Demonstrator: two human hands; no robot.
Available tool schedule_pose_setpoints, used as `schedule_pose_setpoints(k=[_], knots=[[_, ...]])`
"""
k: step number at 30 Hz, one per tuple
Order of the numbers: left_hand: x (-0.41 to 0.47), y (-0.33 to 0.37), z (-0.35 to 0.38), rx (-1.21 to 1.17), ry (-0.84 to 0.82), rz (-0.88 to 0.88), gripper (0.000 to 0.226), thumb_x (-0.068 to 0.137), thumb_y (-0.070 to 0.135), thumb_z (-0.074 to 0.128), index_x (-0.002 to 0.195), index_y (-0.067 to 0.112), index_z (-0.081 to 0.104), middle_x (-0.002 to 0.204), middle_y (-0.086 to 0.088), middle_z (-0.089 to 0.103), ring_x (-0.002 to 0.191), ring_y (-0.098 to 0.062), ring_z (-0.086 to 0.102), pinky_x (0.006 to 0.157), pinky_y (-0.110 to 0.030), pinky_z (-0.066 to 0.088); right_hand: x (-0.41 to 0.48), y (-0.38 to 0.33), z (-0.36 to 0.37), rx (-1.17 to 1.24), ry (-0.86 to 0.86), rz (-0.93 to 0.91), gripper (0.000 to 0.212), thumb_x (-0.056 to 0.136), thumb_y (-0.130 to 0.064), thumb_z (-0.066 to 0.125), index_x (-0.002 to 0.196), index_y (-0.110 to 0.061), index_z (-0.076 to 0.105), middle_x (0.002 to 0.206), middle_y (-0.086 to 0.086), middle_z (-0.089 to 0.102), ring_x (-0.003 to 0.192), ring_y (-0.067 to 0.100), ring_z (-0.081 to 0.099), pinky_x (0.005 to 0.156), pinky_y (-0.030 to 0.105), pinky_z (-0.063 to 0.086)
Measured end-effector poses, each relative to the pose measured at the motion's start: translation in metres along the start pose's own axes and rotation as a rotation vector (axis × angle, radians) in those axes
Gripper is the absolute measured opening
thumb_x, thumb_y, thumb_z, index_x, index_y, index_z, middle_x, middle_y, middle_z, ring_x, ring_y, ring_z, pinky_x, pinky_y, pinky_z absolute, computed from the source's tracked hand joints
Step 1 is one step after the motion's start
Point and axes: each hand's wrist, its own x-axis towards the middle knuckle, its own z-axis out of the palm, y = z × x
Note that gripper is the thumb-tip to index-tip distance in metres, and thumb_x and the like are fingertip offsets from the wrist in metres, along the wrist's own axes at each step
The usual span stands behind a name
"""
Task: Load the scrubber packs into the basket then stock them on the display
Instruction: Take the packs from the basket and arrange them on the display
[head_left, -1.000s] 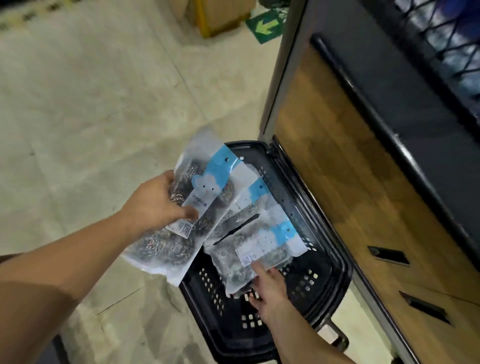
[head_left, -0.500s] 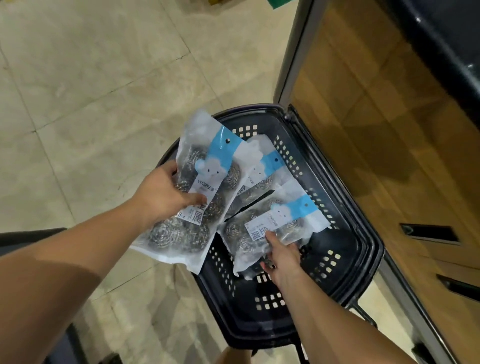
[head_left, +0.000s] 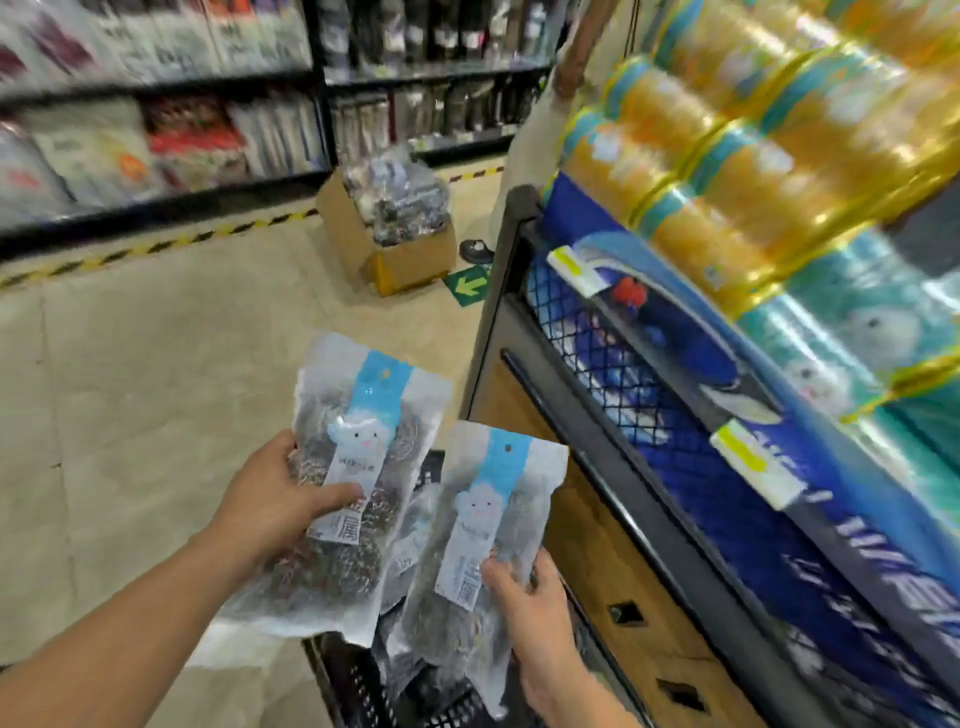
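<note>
My left hand (head_left: 275, 506) grips a clear scrubber pack (head_left: 345, 483) with a blue header strip, held upright above the floor. My right hand (head_left: 535, 613) grips a second, similar scrubber pack (head_left: 480, 525) just to the right of it. Both packs are raised above the black basket (head_left: 358, 686), whose perforated wall shows at the bottom edge. Another pack (head_left: 405, 551) lies in the basket, partly hidden behind the two held ones. The display (head_left: 701, 415) with blue and orange wrapped goods stands at the right.
A cardboard box (head_left: 395, 234) full of bagged goods sits on the floor ahead, near a green arrow sticker (head_left: 470, 285). Dark shelving (head_left: 156, 130) with packaged items lines the back. The display's wooden base (head_left: 597, 545) with slots is close on the right.
The view has swung up from the basket to the aisle. My right hand has lifted a pack out of the basket, and my left hand has raised its pack too.
</note>
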Motion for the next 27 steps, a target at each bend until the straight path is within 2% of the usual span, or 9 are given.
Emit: schedule_pose_setpoints(k=[3,8,13,15,18,20,21,24,27], knots=[[-0.024,0.087,-0.027,-0.140,0.000,0.074,0.058,0.064,0.017,0.092,0.114,0.016,0.061,0.086,0.013,0.068,0.080,-0.013,0.068,0.060,-0.022,0.044,-0.063,-0.086,-0.021,-0.083,-0.010,-0.205,0.026,0.090,-0.008,0.071,0.112,-0.019,0.062,0.100,-0.003,0.076,0.082,0.005,0.073,0.066,0.019,0.057],[-0.061,0.223,-0.050,-0.283,-0.164,0.235,0.109,0.020,0.061,0.094,0.117,0.020,0.064,0.101,0.002,0.078,0.084,-0.018,0.076,0.080,-0.039,0.057,-0.159,-0.200,-0.073,-0.139,0.098,-0.453,0.036,0.084,-0.036,0.076,0.116,-0.035,0.058,0.109,-0.010,0.074,0.098,0.010,0.073,0.093,0.043,0.057],[-0.129,0.354,-0.004,-0.216,-0.284,0.433,0.043,0.064,0.023,0.089,0.090,0.030,0.055,0.055,0.025,0.065,0.067,-0.006,0.060,0.058,-0.019,0.040,-0.236,-0.265,-0.173,-0.119,0.279,-0.661,0.031,0.089,-0.040,0.071,0.116,-0.035,0.055,0.113,-0.013,0.071,0.095,0.001,0.070,0.084,0.028,0.058],[-0.145,0.387,0.029,-0.185,-0.360,0.489,0.046,0.055,0.034,0.092,0.088,0.028,0.061,0.064,0.020,0.072,0.076,-0.012,0.068,0.064,-0.026,0.049,-0.255,-0.273,-0.222,-0.061,0.364,-0.686,0.027,0.091,-0.034,0.070,0.114,-0.033,0.056,0.112,-0.011,0.072,0.093,-0.001,0.070,0.077,0.021,0.057],[-0.173,0.425,0.096,-0.155,-0.431,0.556,0.055,0.053,0.038,0.094,0.098,0.019,0.068,0.073,0.014,0.076,0.070,-0.003,0.072,0.071,-0.023,0.057,-0.284,-0.273,-0.299,0.019,0.504,-0.711,0.024,0.094,-0.033,0.066,0.114,-0.030,0.052,0.112,-0.014,0.067,0.097,0.006,0.067,0.088,0.034,0.055],[-0.194,0.444,0.150,-0.151,-0.466,0.580,0.047,0.059,0.032,0.091,0.097,0.017,0.067,0.066,0.018,0.074,0.062,0.006,0.068,0.065,-0.014,0.056,-0.295,-0.262,-0.360,0.079,0.580,-0.704,0.039,0.096,-0.034,0.063,0.130,-0.028,0.045,0.110,-0.020,0.050,0.108,0.008,0.057,0.093,0.028,0.043],[-0.206,0.451,0.178,-0.142,-0.505,0.592,0.054,0.058,0.035,0.092,0.102,0.014,0.068,0.076,0.013,0.077,0.070,0.000,0.072,0.069,-0.020,0.057,-0.300,-0.255,-0.391,0.098,0.618,-0.691,0.051,0.095,-0.038,0.064,0.139,-0.027,0.040,0.117,-0.017,0.045,0.118,0.010,0.051,0.096,0.025,0.039],[-0.234,0.468,0.266,-0.128,-0.620,0.564,0.070,0.053,0.036,0.093,0.112,0.008,0.068,0.096,-0.001,0.078,0.085,-0.017,0.074,0.073,-0.030,0.056,-0.310,-0.229,-0.485,0.108,0.700,-0.631,0.094,0.077,-0.068,0.068,0.152,-0.020,0.035,0.153,0.000,0.043,0.137,0.022,0.047,0.113,0.040,0.039],[-0.260,0.474,0.346,-0.056,-0.686,0.544,0.079,0.046,0.045,0.096,0.112,0.010,0.068,0.096,0.002,0.079,0.088,-0.016,0.075,0.078,-0.031,0.055,-0.323,-0.194,-0.565,0.182,0.755,-0.555,0.094,0.085,-0.060,0.064,0.157,-0.014,0.026,0.161,0.003,0.033,0.145,0.024,0.037,0.117,0.041,0.032]])
